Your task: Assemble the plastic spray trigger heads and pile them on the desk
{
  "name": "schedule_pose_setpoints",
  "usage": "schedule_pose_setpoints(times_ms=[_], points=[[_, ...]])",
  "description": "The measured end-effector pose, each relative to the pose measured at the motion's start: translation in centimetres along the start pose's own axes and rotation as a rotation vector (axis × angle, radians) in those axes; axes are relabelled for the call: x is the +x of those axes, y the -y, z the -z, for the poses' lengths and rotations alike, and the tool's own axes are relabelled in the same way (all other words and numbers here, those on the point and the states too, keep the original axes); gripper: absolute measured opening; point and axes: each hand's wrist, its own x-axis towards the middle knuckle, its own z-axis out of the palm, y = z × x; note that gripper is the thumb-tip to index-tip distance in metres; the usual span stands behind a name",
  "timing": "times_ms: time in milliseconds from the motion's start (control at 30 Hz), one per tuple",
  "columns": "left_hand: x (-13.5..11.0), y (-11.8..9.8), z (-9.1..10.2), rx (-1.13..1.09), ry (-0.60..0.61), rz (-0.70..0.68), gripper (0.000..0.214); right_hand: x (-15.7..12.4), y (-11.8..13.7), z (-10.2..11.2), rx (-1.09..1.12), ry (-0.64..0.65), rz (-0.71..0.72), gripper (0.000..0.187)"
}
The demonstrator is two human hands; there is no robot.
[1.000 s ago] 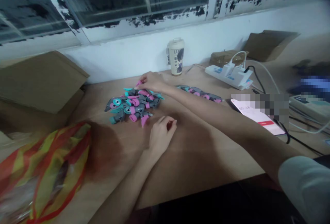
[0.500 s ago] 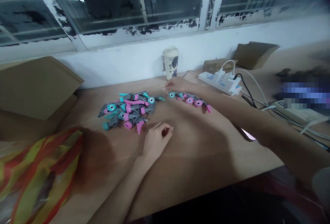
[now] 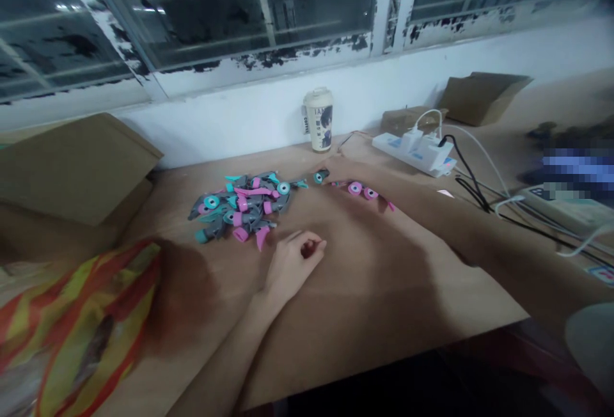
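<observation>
My left hand [image 3: 295, 263] rests on the table with its fingers curled and the thumb meeting the index finger; nothing shows in it. Just beyond it lies a pile of grey trigger spray heads [image 3: 247, 203] with pink and teal collars and triggers. My right hand [image 3: 339, 169] reaches across to a short row at the pile's right. Its fingers are closed round a teal-collared spray head [image 3: 320, 177], partly covering it. Beside that hand, pink-collared spray heads [image 3: 355, 188] lie in the row, partly hidden by my right forearm.
A paper coffee cup [image 3: 320, 119] stands against the wall. At the right are a white power strip [image 3: 415, 153] with plugs and cables, and cardboard boxes [image 3: 480, 100]. An open carton [image 3: 81, 167] and a red-and-yellow striped bag [image 3: 86, 321] stand at the left.
My right hand has come down from behind the row onto the teal-collared spray head. My left hand stays curled in nearly the same place. The view has shifted slightly.
</observation>
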Motion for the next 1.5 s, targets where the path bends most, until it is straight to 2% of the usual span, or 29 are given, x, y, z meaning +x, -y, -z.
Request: schedule_pose_setpoints(times_ms=[100,200,267,333,400,433,500,567,733,867,1033,1400,1500], points=[[-0.1,0.0,-0.1,-0.007,0.0,-0.006,0.017,-0.1,0.4,0.1,-0.055,-0.087,0.034,0.026],[0.0,-0.2,-0.2,-0.012,-0.013,0.002,0.016,-2.1,1.4,0.8,-0.074,-0.186,0.056,0.025],[0.0,-0.4,-0.2,-0.02,-0.017,0.018,0.016,-4.9,2.6,1.4,-0.066,-0.276,0.072,0.027],[0.0,-0.5,-0.3,-0.047,-0.008,0.042,0.016,-8.7,3.9,2.0,-0.037,-0.479,0.141,0.026],[-0.1,-0.6,-0.3,-0.104,0.005,0.086,0.018,-12.6,5.3,2.2,-0.002,-0.572,0.197,0.029],[-0.1,-0.6,-0.4,-0.139,0.012,0.112,0.019,-14.4,5.8,2.2,0.021,-0.595,0.2,0.029],[-0.2,-0.7,-0.4,-0.219,0.027,0.154,0.021,-17.0,6.8,1.7,0.058,-0.537,0.21,0.028],[-0.2,-0.8,-0.5,-0.301,0.046,0.175,0.023,-18.2,7.3,0.7,0.122,-0.464,0.223,0.027],[0.1,-1.0,-0.7,-0.493,0.134,0.218,0.027,-17.7,8.0,-2.3,0.367,-0.4,0.198,0.028],[0.6,-1.0,-0.4,-0.567,0.198,0.225,0.025,-17.5,8.5,-3.6,0.535,-0.396,0.188,0.029],[0.8,-1.6,0.0,-0.613,0.324,0.218,0.023,-18.0,8.8,-3.6,0.6,-0.372,0.174,0.032],[0.7,-2.3,-0.2,-0.629,0.34,0.237,0.02,-18.5,8.8,-3.5,0.551,-0.357,0.203,0.031],[0.5,-2.6,-0.3,-0.668,0.34,0.227,0.019,-18.6,9.0,-3.2,0.563,-0.389,0.219,0.031]])
